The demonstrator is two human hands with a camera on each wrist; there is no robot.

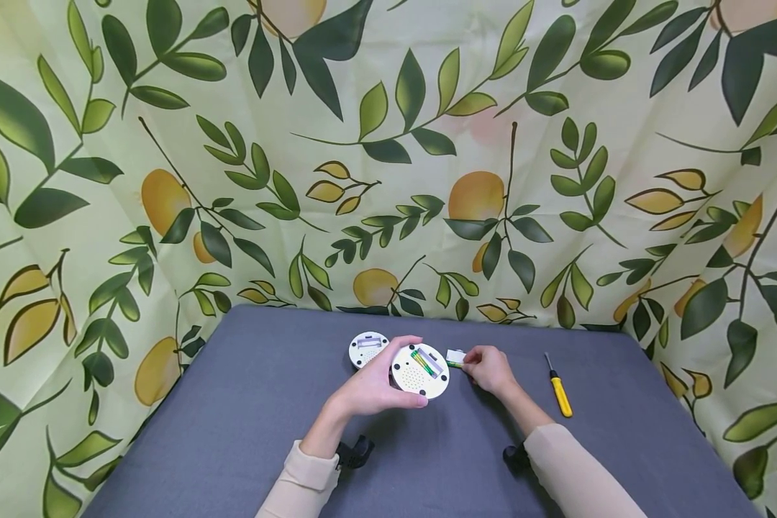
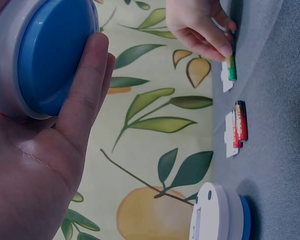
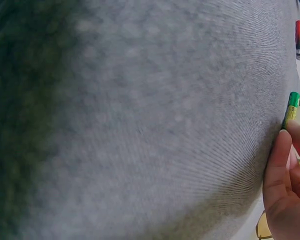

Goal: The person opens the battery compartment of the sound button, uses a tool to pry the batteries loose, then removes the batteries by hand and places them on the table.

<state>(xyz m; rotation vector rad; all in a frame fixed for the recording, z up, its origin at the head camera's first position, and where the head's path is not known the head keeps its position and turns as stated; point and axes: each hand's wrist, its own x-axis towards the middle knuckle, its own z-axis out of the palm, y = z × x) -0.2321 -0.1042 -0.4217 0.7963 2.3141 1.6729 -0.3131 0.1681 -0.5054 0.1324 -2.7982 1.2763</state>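
Note:
My left hand point(image 1: 380, 381) grips a round push button point(image 1: 414, 381) by its rim, its white underside towards the head view. Green-and-yellow batteries point(image 1: 425, 363) lie in its uncovered compartment, beside small speaker holes. In the left wrist view the button's blue dome point(image 2: 57, 60) shows against the fingers. Low at the tabletop, my right hand point(image 1: 490, 368) pinches a green-and-yellow battery point(image 3: 293, 102) between thumb and finger. A small white cover point(image 1: 455, 355) lies right beside that battery. Behind the left hand, a second push button point(image 1: 367, 348) rests blue side down, its compartment uncovered.
Red-and-black batteries point(image 2: 241, 122) lie by another white cover point(image 2: 231, 135), between the second button and the right hand. A yellow-handled screwdriver point(image 1: 560, 392) is to the right on the grey tabletop point(image 1: 265, 403). Leaf-printed cloth point(image 1: 388, 216) hangs behind the table.

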